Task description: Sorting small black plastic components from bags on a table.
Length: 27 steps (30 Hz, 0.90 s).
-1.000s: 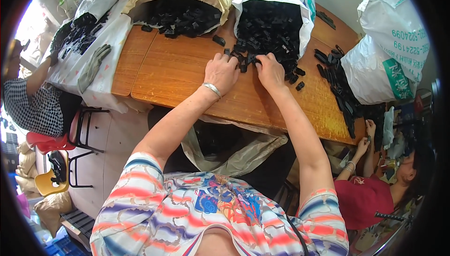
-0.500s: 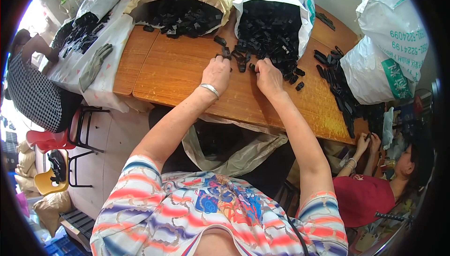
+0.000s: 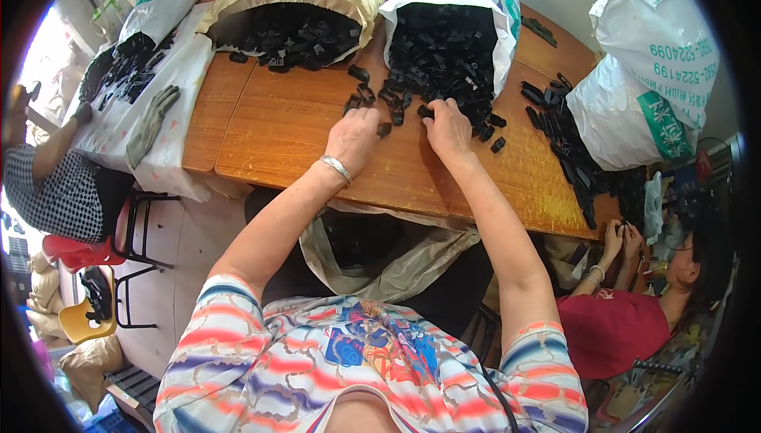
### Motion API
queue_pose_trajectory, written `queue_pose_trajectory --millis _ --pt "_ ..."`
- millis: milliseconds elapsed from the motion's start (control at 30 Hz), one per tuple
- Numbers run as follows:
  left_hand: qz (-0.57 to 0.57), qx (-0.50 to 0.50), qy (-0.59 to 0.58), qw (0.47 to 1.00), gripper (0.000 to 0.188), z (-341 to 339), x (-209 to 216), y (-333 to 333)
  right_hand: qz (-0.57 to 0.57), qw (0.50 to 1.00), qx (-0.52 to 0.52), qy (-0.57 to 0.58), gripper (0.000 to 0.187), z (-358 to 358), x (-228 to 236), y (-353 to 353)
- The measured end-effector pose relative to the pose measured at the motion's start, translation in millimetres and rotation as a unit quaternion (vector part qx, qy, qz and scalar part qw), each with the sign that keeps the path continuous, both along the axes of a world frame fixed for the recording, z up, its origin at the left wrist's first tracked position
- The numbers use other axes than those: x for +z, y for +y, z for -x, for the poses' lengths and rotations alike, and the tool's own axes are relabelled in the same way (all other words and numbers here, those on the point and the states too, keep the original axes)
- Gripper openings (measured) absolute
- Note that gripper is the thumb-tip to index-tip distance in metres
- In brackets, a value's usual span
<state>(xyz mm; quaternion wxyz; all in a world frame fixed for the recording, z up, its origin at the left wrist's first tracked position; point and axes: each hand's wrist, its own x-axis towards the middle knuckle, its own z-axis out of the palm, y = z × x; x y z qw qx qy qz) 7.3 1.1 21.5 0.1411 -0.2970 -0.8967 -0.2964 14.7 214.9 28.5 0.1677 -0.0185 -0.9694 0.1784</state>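
My left hand, a silver bangle on its wrist, is closed over the wooden tabletop. A small black plastic part sticks out by its thumb. To the right, my right hand pinches another black plastic part between thumb and fingertips. Just beyond the hands lie several loose black parts. They join a heap of black parts spilling from a white woven sack. The exact shape of the held pieces is partly hidden by my fingers.
A yellowish sack of black parts lies open at the back left. More black strips are by a white sack at right. An open bag hangs below the front edge. Co-workers sit left and right.
My left hand has drawn back slightly toward me and left, away from the loose parts. The right hand stays near the heap. At far left, the co-worker has shifted posture.
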Motion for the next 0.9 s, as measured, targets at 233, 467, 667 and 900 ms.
queue_pose_trajectory --millis 233,467,667,900 --pt "-0.024 -0.137 0.101 0.985 0.013 -9 -7 -4 0.036 0.998 0.027 -0.034 0.028 -13 3 -7" --pt "-0.077 -0.164 0.010 0.983 0.034 -11 -2 -12 0.102 0.990 0.074 -0.060 0.029 -32 8 3" --pt "-0.086 -0.084 -0.042 0.992 0.035 -6 -9 -18 0.155 0.969 0.190 0.016 0.027 -42 16 -42" --pt "-0.040 -0.057 -0.066 0.995 0.028 -2 -13 -15 0.122 0.966 0.222 0.048 0.025 -37 10 -47"
